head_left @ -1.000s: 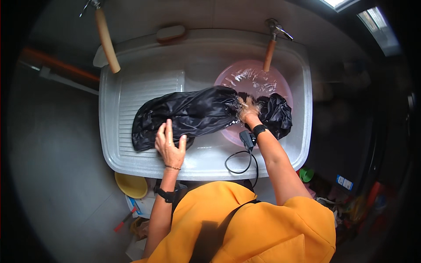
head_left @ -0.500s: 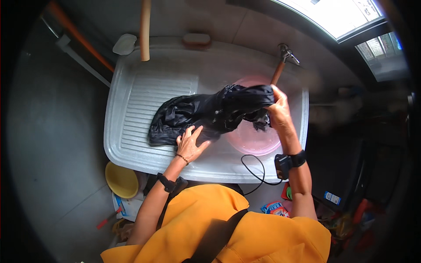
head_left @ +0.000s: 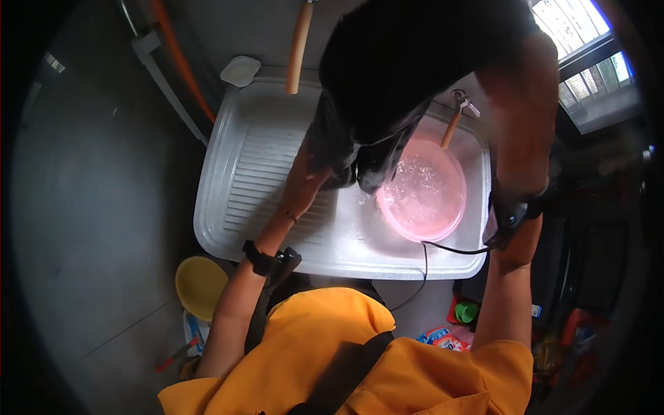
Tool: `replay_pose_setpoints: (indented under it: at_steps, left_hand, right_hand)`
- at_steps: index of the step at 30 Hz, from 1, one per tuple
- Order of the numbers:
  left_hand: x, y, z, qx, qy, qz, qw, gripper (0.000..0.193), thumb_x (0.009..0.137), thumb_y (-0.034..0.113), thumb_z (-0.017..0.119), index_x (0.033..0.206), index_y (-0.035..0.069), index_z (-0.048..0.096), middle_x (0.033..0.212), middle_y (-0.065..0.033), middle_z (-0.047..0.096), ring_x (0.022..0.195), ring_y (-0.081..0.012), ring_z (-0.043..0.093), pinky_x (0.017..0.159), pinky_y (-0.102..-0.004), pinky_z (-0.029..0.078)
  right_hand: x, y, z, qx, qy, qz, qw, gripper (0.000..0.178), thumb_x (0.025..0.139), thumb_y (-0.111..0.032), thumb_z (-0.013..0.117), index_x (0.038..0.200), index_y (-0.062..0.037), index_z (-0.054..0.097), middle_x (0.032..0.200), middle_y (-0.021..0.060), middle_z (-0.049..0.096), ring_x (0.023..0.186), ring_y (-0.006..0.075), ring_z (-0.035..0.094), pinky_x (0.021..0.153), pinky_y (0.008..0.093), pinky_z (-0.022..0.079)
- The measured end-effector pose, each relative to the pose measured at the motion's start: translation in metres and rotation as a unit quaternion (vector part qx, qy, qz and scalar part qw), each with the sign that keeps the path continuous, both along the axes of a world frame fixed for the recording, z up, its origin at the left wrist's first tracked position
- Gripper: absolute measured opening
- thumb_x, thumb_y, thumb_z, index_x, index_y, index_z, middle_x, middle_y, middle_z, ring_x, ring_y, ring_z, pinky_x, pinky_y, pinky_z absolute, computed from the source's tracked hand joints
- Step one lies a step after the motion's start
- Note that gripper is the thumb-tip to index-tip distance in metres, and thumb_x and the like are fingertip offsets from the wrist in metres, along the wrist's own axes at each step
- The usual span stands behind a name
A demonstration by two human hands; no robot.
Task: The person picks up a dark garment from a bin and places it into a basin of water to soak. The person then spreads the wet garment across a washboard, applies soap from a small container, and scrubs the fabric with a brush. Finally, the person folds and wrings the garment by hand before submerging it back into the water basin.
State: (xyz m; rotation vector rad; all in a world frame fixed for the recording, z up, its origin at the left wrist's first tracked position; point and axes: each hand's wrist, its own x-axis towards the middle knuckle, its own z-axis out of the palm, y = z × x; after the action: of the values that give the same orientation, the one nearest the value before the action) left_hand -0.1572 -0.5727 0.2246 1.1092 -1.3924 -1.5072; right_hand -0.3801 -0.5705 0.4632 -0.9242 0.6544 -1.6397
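A dark black garment (head_left: 408, 62), its exact kind unclear, hangs in the air over the sink and fills the upper middle of the view. My right hand (head_left: 519, 59), raised high and blurred, is closed on its upper right part. Lower down, my left hand (head_left: 304, 183) touches the garment's lower left edge; cloth and shadow hide its fingers. Beneath the garment's right side, a pink basin (head_left: 432, 232) of rippling water stands in the pale laundry sink (head_left: 315, 263). The garment's lower end hangs beside the basin's left rim.
A ribbed washboard surface (head_left: 259, 176) forms the sink's left part. Behind are a tap (head_left: 462, 104) with an orange hose, a hanging tan tube (head_left: 299, 52) and a white soap dish (head_left: 240, 70). A black cable (head_left: 425, 266) crosses the front rim. On the floor sits a yellow basin (head_left: 200, 287).
My right hand has lifted the black garment high off the sink, uncovering the pink basin. My left hand has moved up to the garment's lower left edge. The view has shifted slightly.
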Motion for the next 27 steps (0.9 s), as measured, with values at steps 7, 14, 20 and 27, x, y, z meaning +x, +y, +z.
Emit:
replay_pose_setpoints:
  at_steps: [7, 14, 20, 27]
  left_hand:
    - [0.073, -0.022, -0.031, 0.119, 0.048, 0.096, 0.987, 0.058, 0.082, 0.002, 0.055, 0.137, 0.014, 0.04, 0.123, -0.0051, 0.048, 0.085, -0.0112, 0.055, 0.067, -0.0231, 0.046]
    - [0.122, 0.006, -0.087, 0.126, -0.077, 0.18, 0.973, 0.047, 0.087, 0.023, 0.056, 0.131, 0.008, 0.047, 0.118, -0.0196, 0.051, 0.104, -0.0251, 0.052, 0.087, -0.0329, 0.043]
    - [0.114, 0.026, -0.099, -0.085, -0.281, 0.105, 0.95, 0.053, 0.081, 0.029, 0.064, 0.126, 0.004, 0.049, 0.118, -0.0205, 0.05, 0.108, -0.0349, 0.048, 0.095, -0.0399, 0.038]
    - [0.069, 0.001, -0.088, -0.203, -0.322, 0.145, 0.913, 0.05, 0.081, 0.018, 0.062, 0.127, 0.003, 0.045, 0.121, -0.0187, 0.047, 0.11, -0.0371, 0.046, 0.094, -0.0429, 0.038]
  right_hand:
    - [0.05, 0.002, -0.034, -0.003, 0.077, 0.107, 0.991, 0.023, 0.077, 0.008, 0.056, 0.098, 0.0016, 0.057, 0.091, 0.0048, 0.058, 0.086, 0.0143, 0.059, 0.077, 0.0274, 0.048]
    - [0.108, 0.061, -0.264, -0.09, 0.687, 0.114, 0.712, 0.042, 0.045, 0.0, 0.066, 0.086, -0.0083, 0.064, 0.099, 0.0102, 0.053, 0.098, 0.0321, 0.047, 0.086, 0.0399, 0.041]
    - [0.117, 0.09, -0.284, -0.075, 0.712, 0.221, 0.663, 0.062, 0.051, -0.003, 0.072, 0.11, -0.013, 0.057, 0.107, 0.0125, 0.048, 0.111, 0.0297, 0.045, 0.092, 0.0411, 0.038]
    - [0.091, -0.01, -0.242, 0.108, 0.651, -0.026, 0.751, 0.064, 0.07, -0.032, 0.074, 0.124, -0.0132, 0.045, 0.116, 0.0179, 0.047, 0.106, 0.0381, 0.05, 0.085, 0.0455, 0.045]
